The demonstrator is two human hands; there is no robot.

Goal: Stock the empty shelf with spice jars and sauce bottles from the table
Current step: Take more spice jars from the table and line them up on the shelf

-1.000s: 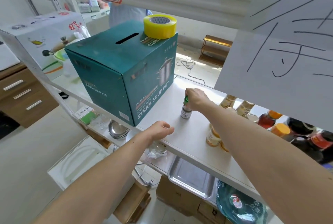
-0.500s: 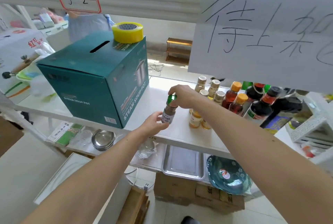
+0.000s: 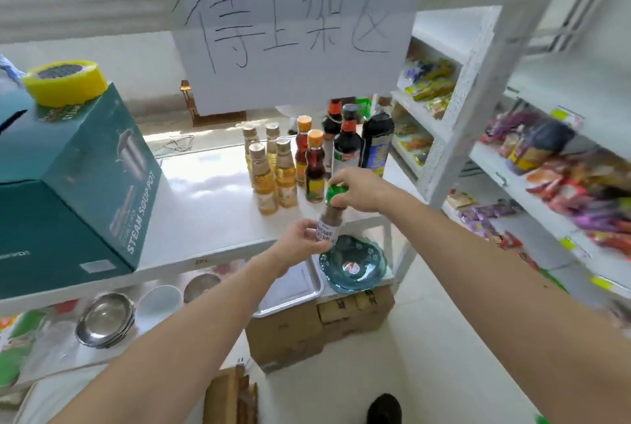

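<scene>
I hold a small spice jar [image 3: 330, 222] with a green cap and a white label in the air, in front of the white table [image 3: 211, 208]. My right hand [image 3: 358, 189] grips its cap from above. My left hand [image 3: 302, 238] pinches its labelled base. On the table behind stand several amber oil bottles [image 3: 264, 181], two orange-capped reddish sauce bottles [image 3: 314, 167] and dark soy sauce bottles [image 3: 346, 143]. The white shelf unit [image 3: 478, 89] rises at the right.
A teal steam soup pot box [image 3: 78, 191] with a yellow tape roll [image 3: 65, 82] fills the table's left. Below lie steel bowls [image 3: 106, 321], a metal tray [image 3: 293, 287], a teal glass plate [image 3: 353, 266] and cardboard boxes [image 3: 307, 331]. A handwritten paper sign [image 3: 290, 20] hangs above. Snack packets [image 3: 580, 191] fill the right shelves.
The jar has left the table top and now hangs lifted toward the right. My left hand came up from the table edge to its base. My view turned right toward the shelves.
</scene>
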